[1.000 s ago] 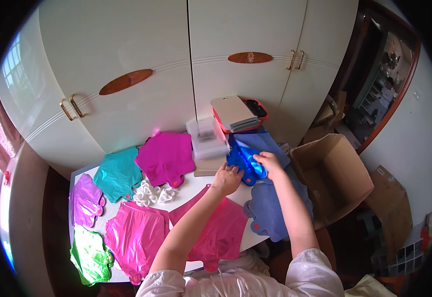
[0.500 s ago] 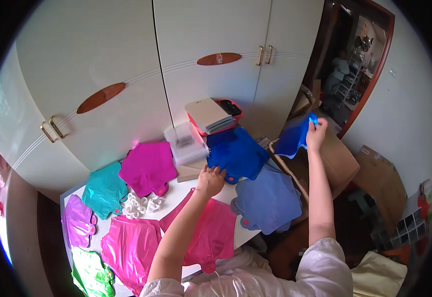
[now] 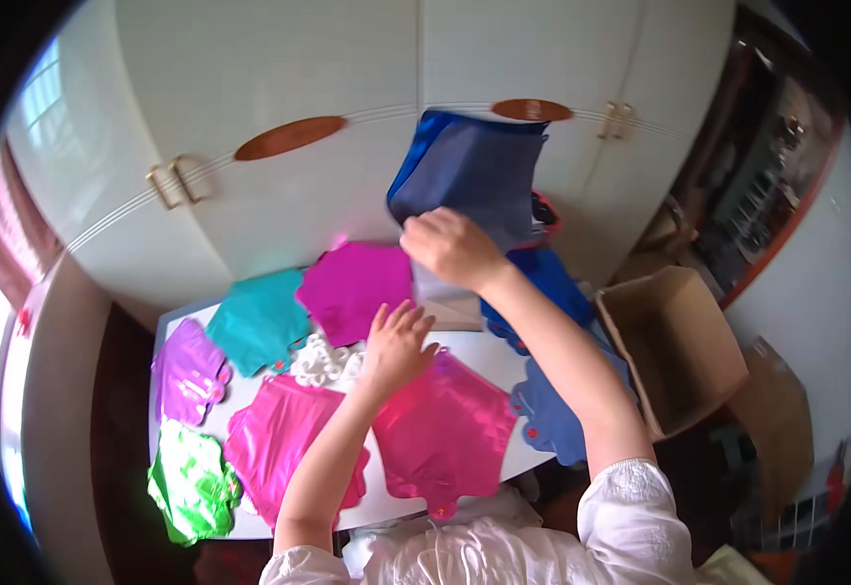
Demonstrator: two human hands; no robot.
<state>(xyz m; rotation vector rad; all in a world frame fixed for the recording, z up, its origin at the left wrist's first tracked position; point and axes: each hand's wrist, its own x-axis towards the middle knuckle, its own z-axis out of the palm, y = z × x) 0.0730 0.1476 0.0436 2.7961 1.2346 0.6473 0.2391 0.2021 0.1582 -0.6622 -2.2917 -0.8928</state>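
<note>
In my right hand (image 3: 450, 246) a flat piece of blue foil (image 3: 474, 171), dull blue-grey on its facing side, is pinched near its lower edge and raised before the cupboard. My left hand (image 3: 396, 346), fingers apart and empty, hovers over the table by a magenta foil piece (image 3: 357, 288) and a pink one (image 3: 445, 424). Beside it lies a clump of white rings (image 3: 318, 361). Other scalloped foil pieces are laid out: teal (image 3: 260, 317), purple (image 3: 190, 370), green (image 3: 192, 483), another pink (image 3: 284, 444), dark blue (image 3: 552, 283) and slate blue (image 3: 562, 400).
An open cardboard box (image 3: 674, 341) stands right of the white table (image 3: 489, 351). The pale cupboard (image 3: 299, 68) rises behind it. A red container (image 3: 544, 210) is mostly hidden behind the raised foil. Flattened cardboard (image 3: 781, 419) leans at the right wall.
My right hand has carried the blue foil leftward from the box to in front of the cupboard. My left hand has come off the dark blue foil, and the view has swung left.
</note>
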